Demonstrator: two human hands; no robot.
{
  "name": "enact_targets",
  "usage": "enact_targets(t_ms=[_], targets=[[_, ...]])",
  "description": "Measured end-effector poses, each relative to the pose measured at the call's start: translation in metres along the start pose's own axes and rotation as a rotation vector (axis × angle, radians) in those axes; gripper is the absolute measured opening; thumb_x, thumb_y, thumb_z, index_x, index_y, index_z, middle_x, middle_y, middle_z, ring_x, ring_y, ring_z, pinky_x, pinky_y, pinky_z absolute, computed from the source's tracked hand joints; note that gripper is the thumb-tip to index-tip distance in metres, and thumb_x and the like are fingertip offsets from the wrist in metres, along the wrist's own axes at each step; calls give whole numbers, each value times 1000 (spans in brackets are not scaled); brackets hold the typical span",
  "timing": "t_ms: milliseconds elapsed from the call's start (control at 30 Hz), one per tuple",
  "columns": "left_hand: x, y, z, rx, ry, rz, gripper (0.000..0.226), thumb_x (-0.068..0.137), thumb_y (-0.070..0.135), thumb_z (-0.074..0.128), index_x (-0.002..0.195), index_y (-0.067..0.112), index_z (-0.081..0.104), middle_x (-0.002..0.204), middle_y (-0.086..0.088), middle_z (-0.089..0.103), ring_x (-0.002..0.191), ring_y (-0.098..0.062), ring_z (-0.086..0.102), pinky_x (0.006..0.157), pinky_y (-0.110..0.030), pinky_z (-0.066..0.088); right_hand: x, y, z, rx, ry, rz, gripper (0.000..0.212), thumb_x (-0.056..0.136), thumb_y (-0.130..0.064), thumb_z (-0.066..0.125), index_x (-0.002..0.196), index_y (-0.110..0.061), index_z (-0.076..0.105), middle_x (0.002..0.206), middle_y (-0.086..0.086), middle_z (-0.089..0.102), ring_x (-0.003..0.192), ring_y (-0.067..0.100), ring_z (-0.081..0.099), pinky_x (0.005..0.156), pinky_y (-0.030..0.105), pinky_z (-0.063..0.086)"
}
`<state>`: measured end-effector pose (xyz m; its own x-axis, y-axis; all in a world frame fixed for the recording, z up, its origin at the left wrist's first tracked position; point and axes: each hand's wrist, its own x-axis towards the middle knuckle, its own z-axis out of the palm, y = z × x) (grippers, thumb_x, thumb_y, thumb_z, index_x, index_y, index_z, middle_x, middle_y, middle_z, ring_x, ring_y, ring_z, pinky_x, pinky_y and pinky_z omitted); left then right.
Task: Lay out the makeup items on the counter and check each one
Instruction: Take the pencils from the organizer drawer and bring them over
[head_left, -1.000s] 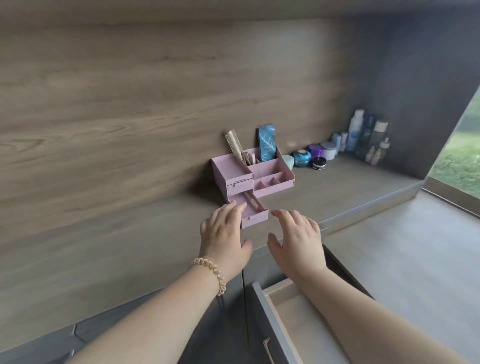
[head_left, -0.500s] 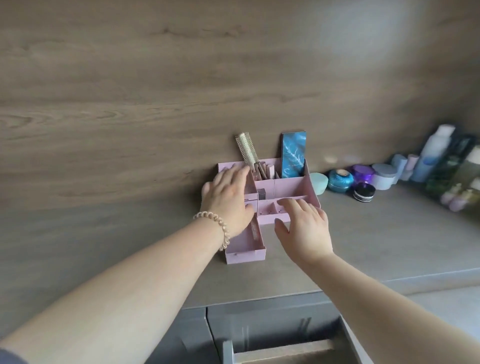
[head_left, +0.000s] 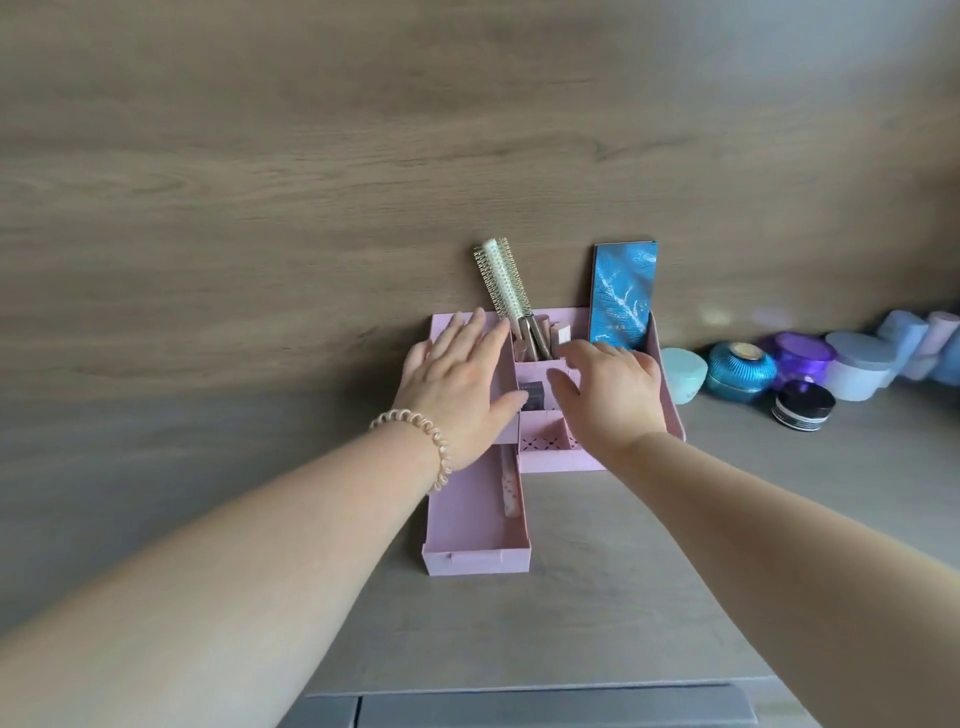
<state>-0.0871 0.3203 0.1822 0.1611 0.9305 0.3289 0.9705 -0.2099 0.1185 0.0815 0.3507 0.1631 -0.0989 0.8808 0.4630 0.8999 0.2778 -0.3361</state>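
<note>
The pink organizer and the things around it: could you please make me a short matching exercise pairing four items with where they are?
Items:
1. round hairbrush
2. blue patterned palette
3. black-lidded jar
4. slim pink tube

Places:
A. lying in the pulled-out drawer
B. on the counter, right of the pink organizer
C. upright in the back right slot
D. leaning left from a back compartment

Pairs: 1-D, 2-C, 3-B, 4-A
</note>
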Motion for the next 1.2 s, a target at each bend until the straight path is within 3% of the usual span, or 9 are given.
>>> enact_targets(t_ms=[100, 200, 400, 567, 667, 800, 933, 1067, 1200], targets=[[8, -7, 15, -21, -40, -46, 69, 90, 59, 26, 148, 28, 3, 159, 3, 2, 145, -11, -3, 116, -37, 9, 21, -6, 13, -13, -16, 9, 32, 91, -45, 42, 109, -24, 59, 102, 4, 66, 102, 31, 56, 85, 38, 32], [7, -10, 27, 40, 19, -32, 73, 85, 64, 10, 149, 27, 4, 159, 1, 10, 145, -12, 3, 114, -35, 14, 37, -10, 32, 30, -38, 46, 36, 91, -48, 41, 110, -22, 57, 107, 5, 64, 106, 31, 54, 85, 39, 32], [8, -8, 29, 50, 49, -20, 79, 78, 65, -1, 148, 29, 2, 158, -1, 12, 146, -14, 3, 113, -35, 16, 66, -18, 55, 262, -57, 359, 39, 84, -52, 47, 109, -24, 56, 110, 4, 64, 107, 29, 56, 86, 40, 31], [7, -8, 29, 28, 46, -20, 82, 74, 65, -5, 148, 29, 1, 158, -1, 12, 146, -14, 2, 113, -35, 15, 86, -25, 56, 373, -99, 489, 31, 77, -47, 52, 102, -29, 57, 97, -4, 68, 98, 25, 59, 88, 40, 32], [7, -8, 28, 20, 39, -18, 81, 75, 64, -5, 148, 29, 1, 158, -2, 11, 146, -15, 2, 113, -35, 15, 88, -23, 54, 365, -85, 487, 24, 79, -39, 56, 100, -28, 57, 88, -4, 65, 94, 24, 58, 90, 39, 32], [6, -9, 28, 24, 31, -19, 79, 76, 64, -4, 148, 30, 1, 158, -2, 12, 146, -15, 3, 113, -36, 14, 83, -14, 55, 306, -47, 422, 20, 77, -24, 58, 97, -28, 58, 102, 1, 66, 98, 27, 58, 85, 36, 37], [5, -9, 26, 26, 19, -21, 76, 80, 65, -1, 148, 30, 2, 158, -2, 12, 146, -15, 3, 113, -36, 14, 82, -10, 54, 269, -57, 271, 7, 78, -18, 60, 82, -20, 54, 91, 7, 60, 82, 30, 55, 66, 30, 38], [5, -8, 23, 29, -9, -30, 67, 90, 61, 13, 148, 31, 1, 159, -2, 10, 146, -15, 0, 114, -36, 12, 79, -11, 47, 339, -61, 247, 11, 83, -18, 58, 90, -9, 56, 78, 1, 55, 74, 25, 50, 63, 28, 34], [5, -7, 22, 46, -29, -31, 66, 91, 59, 17, 148, 31, 0, 159, -2, 10, 146, -15, 0, 114, -35, 11, 76, -10, 42, 323, -105, 230, 19, 81, -24, 63, 98, -15, 62, 78, -3, 57, 76, 22, 52, 65, 28, 39]])
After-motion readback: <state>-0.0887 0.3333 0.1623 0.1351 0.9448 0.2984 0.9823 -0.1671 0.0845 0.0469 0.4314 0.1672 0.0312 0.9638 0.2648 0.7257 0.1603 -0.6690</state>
